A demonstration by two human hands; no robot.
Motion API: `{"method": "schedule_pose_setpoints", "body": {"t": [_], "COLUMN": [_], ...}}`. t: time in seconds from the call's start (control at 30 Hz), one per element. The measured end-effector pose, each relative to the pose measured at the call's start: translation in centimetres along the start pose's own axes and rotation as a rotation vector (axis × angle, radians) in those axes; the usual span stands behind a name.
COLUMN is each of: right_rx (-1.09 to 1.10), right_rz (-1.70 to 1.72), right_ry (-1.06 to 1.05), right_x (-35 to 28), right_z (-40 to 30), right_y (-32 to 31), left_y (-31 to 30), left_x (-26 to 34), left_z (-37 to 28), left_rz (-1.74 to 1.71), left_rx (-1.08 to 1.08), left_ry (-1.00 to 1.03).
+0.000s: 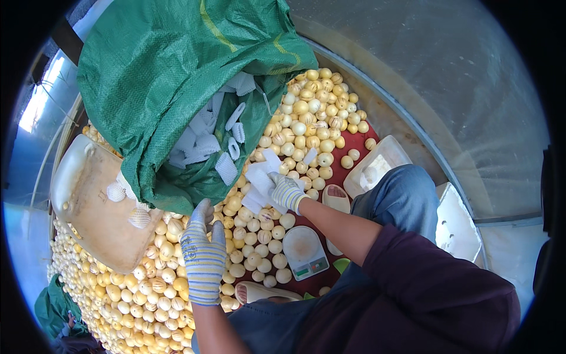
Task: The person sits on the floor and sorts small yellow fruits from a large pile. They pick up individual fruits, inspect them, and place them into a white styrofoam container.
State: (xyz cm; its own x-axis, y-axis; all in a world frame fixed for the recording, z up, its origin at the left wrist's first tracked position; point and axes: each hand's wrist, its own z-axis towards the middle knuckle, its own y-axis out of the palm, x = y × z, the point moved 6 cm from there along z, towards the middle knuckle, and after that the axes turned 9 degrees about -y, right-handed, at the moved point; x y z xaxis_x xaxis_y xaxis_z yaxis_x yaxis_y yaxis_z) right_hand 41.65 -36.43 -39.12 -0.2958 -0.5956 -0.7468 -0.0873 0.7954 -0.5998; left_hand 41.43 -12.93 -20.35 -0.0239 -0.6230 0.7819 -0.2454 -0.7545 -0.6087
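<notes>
My right hand (287, 194), in a striped knit glove, is closed around white foam net sleeves (261, 177) above a heap of yellow pepino melons (265, 236). Some have purple streaks. My left hand (203, 254), gloved alike, has its thumb apart from its fingers. Its fingertips meet the lower lip of a large green woven sack (177, 79); nothing shows in the palm. The sack's mouth gapes towards me, with many loose foam sleeves (201, 132) inside.
A white digital kitchen scale (305, 252) stands between my sandalled feet. Left of the sack, a tilted plastic tub (110, 212) carries a few net-wrapped fruits (139, 218). Another plastic container (378, 163) sits by my knee. Plastic sheeting (420, 88) rises at right. Part of another person (73, 321) shows lower left.
</notes>
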Motion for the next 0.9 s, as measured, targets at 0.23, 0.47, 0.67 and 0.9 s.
{"method": "schedule_pose_setpoints", "body": {"t": [0.23,0.47,0.67,0.9], "right_rx": [-0.076,0.051,0.069,-0.058], "right_rz": [0.132,0.592,0.644,0.288], "right_ry": [-0.583,-0.441,-0.503,-0.633], "right_x": [-13.5,-15.1,-18.2,-22.5], "right_z": [-8.7,-11.6,-12.8,-13.7], "right_y": [-0.4,-3.7,-6.7,-10.4], "left_y": [-0.5,-0.6,-0.5,0.9], "left_x": [0.2,0.2,4.3,6.3], "left_z": [-1.4,-3.1,-6.2,-6.1], "left_rz": [0.326,-0.28,-0.924,-1.134], "left_rx": [0.046,-0.02,-0.267,-0.341], "left_ry": [0.008,-0.084,-0.077,0.005]}}
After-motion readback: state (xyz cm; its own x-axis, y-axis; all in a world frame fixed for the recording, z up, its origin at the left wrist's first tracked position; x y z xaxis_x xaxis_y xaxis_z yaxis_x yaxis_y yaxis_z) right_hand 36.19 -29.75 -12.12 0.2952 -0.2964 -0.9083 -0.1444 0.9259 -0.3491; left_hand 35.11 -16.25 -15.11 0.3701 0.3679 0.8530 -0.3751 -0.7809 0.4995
